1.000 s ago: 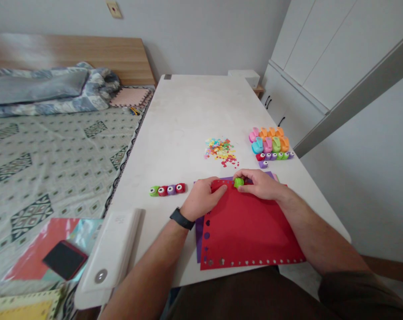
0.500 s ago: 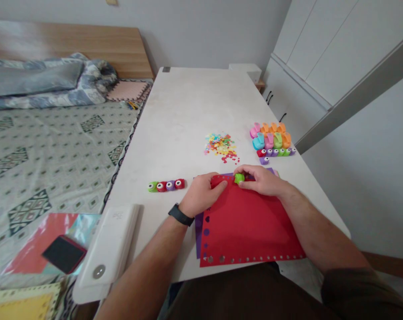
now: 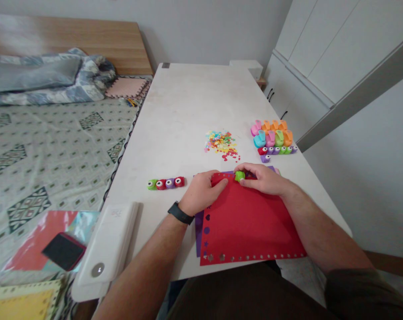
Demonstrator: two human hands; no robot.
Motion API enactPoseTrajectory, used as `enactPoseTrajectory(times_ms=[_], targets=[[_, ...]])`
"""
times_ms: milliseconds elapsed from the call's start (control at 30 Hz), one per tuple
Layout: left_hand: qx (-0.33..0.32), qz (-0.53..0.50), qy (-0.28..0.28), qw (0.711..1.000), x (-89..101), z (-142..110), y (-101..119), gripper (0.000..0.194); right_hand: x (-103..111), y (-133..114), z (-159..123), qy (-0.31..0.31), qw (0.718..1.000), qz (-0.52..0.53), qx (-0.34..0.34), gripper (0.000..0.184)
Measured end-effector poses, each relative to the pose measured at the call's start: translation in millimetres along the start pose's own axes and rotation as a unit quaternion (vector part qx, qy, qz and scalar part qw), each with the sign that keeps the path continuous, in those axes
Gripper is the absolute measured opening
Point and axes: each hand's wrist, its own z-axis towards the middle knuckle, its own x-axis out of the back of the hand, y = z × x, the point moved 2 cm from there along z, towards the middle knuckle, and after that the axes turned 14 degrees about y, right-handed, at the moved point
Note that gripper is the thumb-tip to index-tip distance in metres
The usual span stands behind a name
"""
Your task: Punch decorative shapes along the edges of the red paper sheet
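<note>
A small green craft punch (image 3: 239,176), sitting on the top edge of a red paper sheet (image 3: 251,218), pinched from the right by the bunched fingertips (image 3: 244,170) of the right hand (image 3: 264,181). Left hand (image 3: 203,192) flat on the sheet's top left corner, fingers pressed together, fingertips just left of the punch; a black watch (image 3: 180,213) on that wrist. Punched holes (image 3: 251,257) in a line along the sheet's bottom edge and up its left side. Beneath the red sheet, a purple paper sheet (image 3: 198,233), showing past its left edge. All of this on a white table (image 3: 174,111), with a row of four small craft punches (image 3: 166,183) left of the hands and a scatter of coloured paper cutouts (image 3: 221,144) ahead. Further right, a cluster of larger pink, orange, blue and green punches (image 3: 271,135), a row of small punches (image 3: 277,150) just in front. Near the left table edge, a flat white case (image 3: 108,244); beyond that edge, a patterned bed (image 3: 54,133).
</note>
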Motion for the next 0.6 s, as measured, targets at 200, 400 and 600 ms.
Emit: enactPoseTrajectory(times_ms=[200, 400, 600], targets=[[-0.003, 0.005, -0.001, 1.0, 0.0, 0.4, -0.8, 0.032, 0.1, -2.3, -0.4, -0.002, 1.0, 0.004, 0.001, 0.034], [-0.007, 0.01, 0.0, 1.0, -0.5, -0.3, -0.1, 0.032, -1.7, -1.7, -0.5, 0.003, 1.0, 0.001, 0.002, 0.033], [-0.006, 0.01, -0.003, 1.0, -0.3, 0.7, 0.5, 0.031, -4.6, 0.5, 0.0, 0.01, 1.0, 0.015, -0.011, 0.03]])
